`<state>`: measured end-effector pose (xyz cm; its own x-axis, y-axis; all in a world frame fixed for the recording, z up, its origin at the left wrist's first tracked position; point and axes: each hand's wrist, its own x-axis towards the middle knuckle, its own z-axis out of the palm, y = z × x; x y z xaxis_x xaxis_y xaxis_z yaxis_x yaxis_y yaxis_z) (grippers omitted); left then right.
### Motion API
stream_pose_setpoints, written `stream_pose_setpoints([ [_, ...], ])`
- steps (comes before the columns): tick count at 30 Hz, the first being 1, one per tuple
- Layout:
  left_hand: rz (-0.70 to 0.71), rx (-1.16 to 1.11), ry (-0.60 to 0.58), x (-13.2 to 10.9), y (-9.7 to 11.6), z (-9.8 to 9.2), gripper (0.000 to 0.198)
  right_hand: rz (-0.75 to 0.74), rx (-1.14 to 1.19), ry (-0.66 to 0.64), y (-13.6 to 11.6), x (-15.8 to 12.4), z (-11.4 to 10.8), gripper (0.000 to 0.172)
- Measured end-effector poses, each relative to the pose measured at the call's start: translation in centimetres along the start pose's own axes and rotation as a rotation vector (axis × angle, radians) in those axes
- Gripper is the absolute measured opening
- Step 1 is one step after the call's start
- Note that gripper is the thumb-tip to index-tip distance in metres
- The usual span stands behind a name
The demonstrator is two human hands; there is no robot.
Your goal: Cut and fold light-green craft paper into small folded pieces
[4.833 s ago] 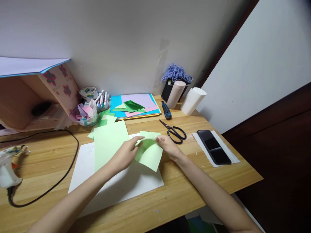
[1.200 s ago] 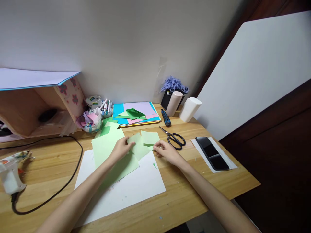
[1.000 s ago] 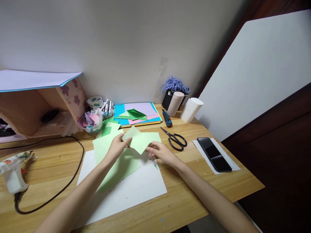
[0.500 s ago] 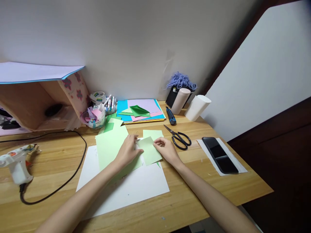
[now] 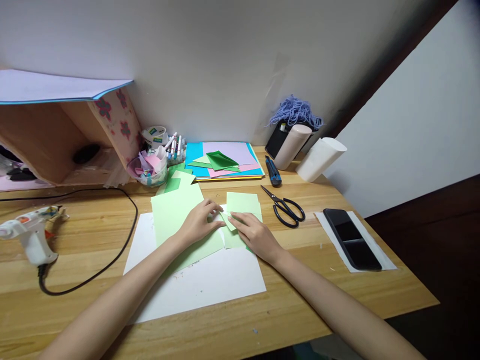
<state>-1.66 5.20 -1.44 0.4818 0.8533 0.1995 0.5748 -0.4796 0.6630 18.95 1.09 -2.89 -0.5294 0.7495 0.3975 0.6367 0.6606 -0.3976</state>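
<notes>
My left hand (image 5: 200, 223) and my right hand (image 5: 253, 235) meet over a small light green paper piece (image 5: 233, 239) and press it flat on the desk, fingers laid down on it. Another light green square (image 5: 245, 202) lies just behind it. A larger light green sheet (image 5: 174, 212) sits under my left hand, on top of a white sheet (image 5: 210, 280). Both hands lie flat with fingers stretched, pinning the paper.
Black scissors (image 5: 287, 209) lie right of the paper, a phone (image 5: 351, 238) on white paper further right. A blue utility knife (image 5: 273, 172), coloured paper stack (image 5: 225, 161), markers (image 5: 174, 147), scrap bowl (image 5: 148, 172) stand behind. A glue gun (image 5: 32, 235) with black cord (image 5: 112, 255) lies left.
The small green piece was lifted between both hands a second ago; it now lies on the desk with both hands pressing it down. The camera view has shifted slightly.
</notes>
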Motion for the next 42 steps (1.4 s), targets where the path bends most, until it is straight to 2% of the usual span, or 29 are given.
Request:
stream_pose_setpoints([
  [4, 0.01, -0.01, -0.04, -0.1, -0.3, -0.3, 0.024, -0.009, -0.072, -0.039, -0.8, 0.1, 0.4, 0.046],
  [10, 0.061, 0.034, -0.026, 0.0, -0.7, 0.0, 0.028, 0.018, -0.104, -0.054, -1.7, 0.4, 0.6, 0.042],
  [16, 0.114, 0.191, 0.012, -0.1, -1.1, 0.8, 0.035, 0.041, -0.068, -0.035, -2.4, 0.6, 0.7, 0.039],
  [20, 0.113, 0.244, 0.016, -0.2, -0.9, 0.7, 0.034, 0.045, 0.044, -0.041, -2.1, 0.5, 0.3, 0.041],
  [22, 0.086, 0.238, 0.038, -0.2, -0.6, 0.4, 0.031, 0.116, 0.154, -0.012, -1.7, 0.5, 0.0, 0.04],
  [26, 0.019, 0.197, 0.074, -0.2, 0.1, -0.2, 0.025, 0.446, 0.427, 0.11, -0.5, 0.4, -0.4, 0.029],
  [28, 0.002, 0.162, 0.068, -0.2, 0.3, -0.4, 0.023, 0.557, 0.59, 0.153, 0.0, 0.4, -0.3, 0.027],
  [31, -0.01, 0.099, 0.046, -0.1, 0.4, -0.6, 0.022, 0.61, 0.773, 0.204, 0.4, 0.5, -0.1, 0.028],
  [35, 0.003, 0.052, 0.006, -0.1, 0.4, -0.7, 0.024, 0.652, 0.856, 0.263, 0.6, 0.7, -0.2, 0.027],
  [39, 0.07, 0.079, -0.042, 0.0, 0.4, -0.7, 0.024, 0.66, 0.86, 0.217, 0.3, 0.8, -0.3, 0.022],
  [42, 0.072, 0.098, -0.039, -0.1, 0.2, -0.5, 0.024, 0.642, 0.842, 0.182, 0.3, 0.7, -0.2, 0.026],
])
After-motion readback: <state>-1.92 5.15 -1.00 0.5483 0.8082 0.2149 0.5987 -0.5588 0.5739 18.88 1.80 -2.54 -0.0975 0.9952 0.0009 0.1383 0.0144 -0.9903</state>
